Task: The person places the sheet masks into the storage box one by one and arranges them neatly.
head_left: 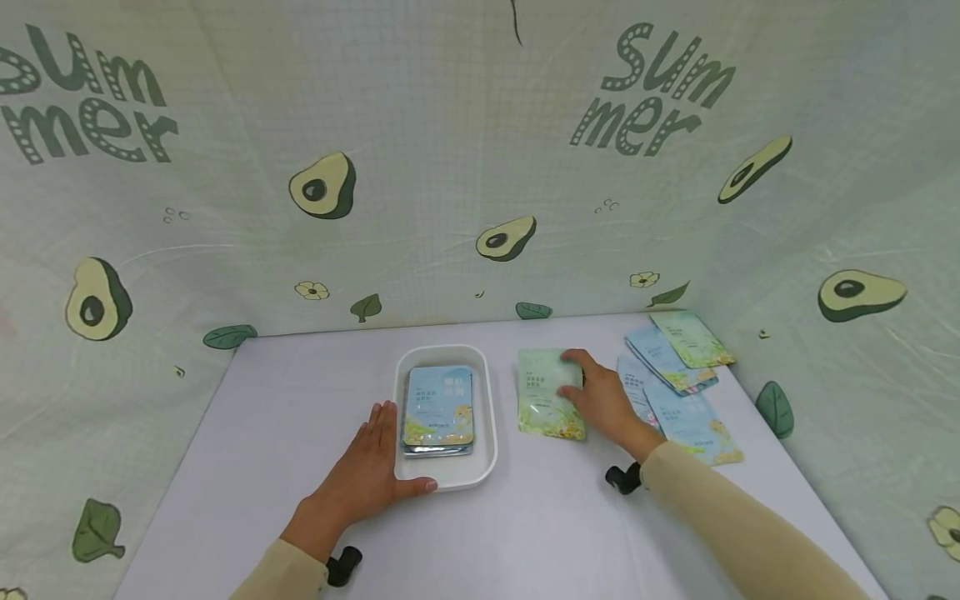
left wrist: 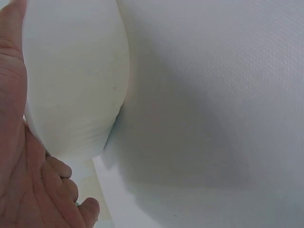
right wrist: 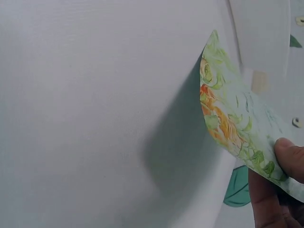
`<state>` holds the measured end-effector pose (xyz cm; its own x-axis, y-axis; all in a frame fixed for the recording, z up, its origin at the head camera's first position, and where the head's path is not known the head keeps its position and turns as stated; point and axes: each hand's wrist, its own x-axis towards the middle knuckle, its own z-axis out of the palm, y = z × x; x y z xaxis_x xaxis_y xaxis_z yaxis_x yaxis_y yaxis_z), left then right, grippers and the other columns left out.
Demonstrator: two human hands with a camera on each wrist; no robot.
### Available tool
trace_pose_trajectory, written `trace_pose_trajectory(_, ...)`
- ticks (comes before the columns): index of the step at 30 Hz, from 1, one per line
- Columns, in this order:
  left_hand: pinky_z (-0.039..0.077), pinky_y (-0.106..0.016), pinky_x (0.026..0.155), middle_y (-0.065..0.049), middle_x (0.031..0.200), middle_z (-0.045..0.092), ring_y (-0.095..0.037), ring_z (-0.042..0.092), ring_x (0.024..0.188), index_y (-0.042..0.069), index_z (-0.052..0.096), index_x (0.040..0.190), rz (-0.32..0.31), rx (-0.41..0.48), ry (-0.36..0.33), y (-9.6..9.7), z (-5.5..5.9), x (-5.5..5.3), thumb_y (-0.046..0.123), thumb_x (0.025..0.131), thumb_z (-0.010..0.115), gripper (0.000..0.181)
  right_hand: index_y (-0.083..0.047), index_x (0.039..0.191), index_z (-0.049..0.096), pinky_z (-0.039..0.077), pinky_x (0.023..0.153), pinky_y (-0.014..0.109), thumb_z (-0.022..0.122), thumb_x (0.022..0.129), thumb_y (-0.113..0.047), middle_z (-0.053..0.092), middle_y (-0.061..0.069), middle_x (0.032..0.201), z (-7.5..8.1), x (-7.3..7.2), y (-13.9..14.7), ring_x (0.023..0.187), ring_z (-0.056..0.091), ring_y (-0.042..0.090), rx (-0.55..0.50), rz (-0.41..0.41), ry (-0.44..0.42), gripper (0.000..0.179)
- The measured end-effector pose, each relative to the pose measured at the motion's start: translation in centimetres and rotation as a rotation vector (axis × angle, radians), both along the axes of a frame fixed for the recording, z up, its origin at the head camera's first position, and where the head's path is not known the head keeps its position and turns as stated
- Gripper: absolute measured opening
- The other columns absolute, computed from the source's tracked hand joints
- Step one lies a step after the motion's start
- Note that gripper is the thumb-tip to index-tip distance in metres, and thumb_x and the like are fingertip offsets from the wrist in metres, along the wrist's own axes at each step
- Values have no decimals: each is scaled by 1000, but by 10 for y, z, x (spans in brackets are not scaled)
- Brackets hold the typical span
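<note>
A white tray (head_left: 485,433) stands near the middle of the table with a stack of blue flat packets (head_left: 438,404) in it. My left hand (head_left: 365,475) rests against the tray's left side, fingers straight and thumb over the front rim. In the left wrist view, the tray's outer wall (left wrist: 76,71) fills the space beside that hand. To the right of the tray, my right hand (head_left: 606,402) pinches a light green packet (head_left: 546,392) by its right edge. The right wrist view shows this green packet (right wrist: 232,123) tilted and slightly bent, casting a shadow on the table.
At the table's right side lie several loose blue packets (head_left: 693,425), overlapping one another, with another green packet (head_left: 692,337) on top at the back. A cloth backdrop (head_left: 420,275) printed with avocados and leaves rises behind the white table (head_left: 300,400).
</note>
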<state>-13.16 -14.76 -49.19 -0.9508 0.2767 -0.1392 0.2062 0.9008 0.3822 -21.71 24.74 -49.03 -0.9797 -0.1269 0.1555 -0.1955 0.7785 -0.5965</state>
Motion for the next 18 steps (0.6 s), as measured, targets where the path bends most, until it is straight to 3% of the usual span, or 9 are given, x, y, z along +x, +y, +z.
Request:
trace_pose_trajectory(3,19,-58,130,-25,175,10,-42,6,164,-6,3,166,2,-1,-3,0,0,0,82,77,73,144,-12,137,55,48,62,31,82,94,-15,73,18,103,2,-2,1,74,59,19,-66,-29,-56,50)
trace_pose_trajectory(8,19,-58,130,-25,175,10,-42,6,164,-6,3,166,3,3,-8,-1,1,0,85,76,71,146,-12,146,52,51,64,32,76,97,-10,71,20,120,9,-8,2,84,62,24,-173,5,-181,54)
trace_pose_trajectory(11,19,-59,130,-25,175,10,-42,6,164,-6,3,166,3,7,-11,-1,1,0,86,76,71,146,-14,151,51,55,66,32,75,98,-7,69,23,128,10,-10,3,90,67,24,-145,18,-173,59)
trace_pose_trajectory(14,19,-58,130,-25,175,10,-42,6,164,-6,3,166,4,8,-16,-1,1,0,85,76,71,146,-15,148,56,54,67,32,76,98,-10,68,24,125,8,-9,3,93,68,27,-99,-18,-120,55)
trace_pose_trajectory(18,19,-59,130,-25,175,10,-42,6,164,-6,3,166,1,15,-15,-1,1,0,83,77,73,144,-16,146,60,59,74,40,75,99,-13,68,27,127,6,-8,2,105,70,36,-143,-81,-95,49)
